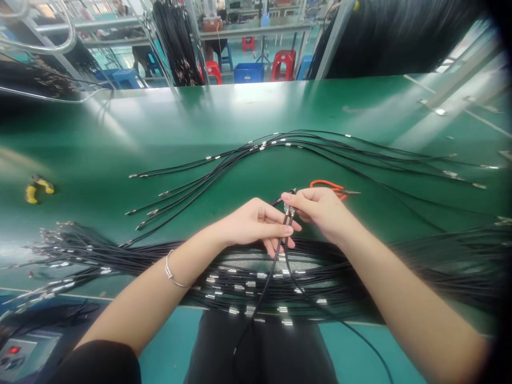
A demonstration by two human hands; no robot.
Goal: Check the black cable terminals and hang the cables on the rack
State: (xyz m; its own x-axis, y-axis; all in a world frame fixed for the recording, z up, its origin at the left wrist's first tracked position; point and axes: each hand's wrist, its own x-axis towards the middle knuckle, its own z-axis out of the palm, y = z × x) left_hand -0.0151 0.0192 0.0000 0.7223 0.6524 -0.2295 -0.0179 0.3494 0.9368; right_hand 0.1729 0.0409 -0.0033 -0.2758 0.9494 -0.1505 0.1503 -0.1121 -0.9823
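Note:
Two black cables [275, 261] hang down side by side from my hands toward my lap. My left hand [264, 226] pinches them between thumb and fingers just below their ends. My right hand [316, 208] closes its thumb and forefinger on the small connectors [288, 209] at the top of these cables, where thin coloured wires show. A dark pointed piece [280, 198] sticks out beside the right fingertips; its kind is unclear. Orange-handled scissors [330, 186] lie on the table just behind my right hand.
On the green table [180, 117], a loose row of black cables [224, 160] arches behind my hands. A thick cable bundle [248, 282] with white labels lies along the front edge. Yellow-handled pliers [39, 188] rest at the left. Racks with hanging cables [172, 42] stand behind.

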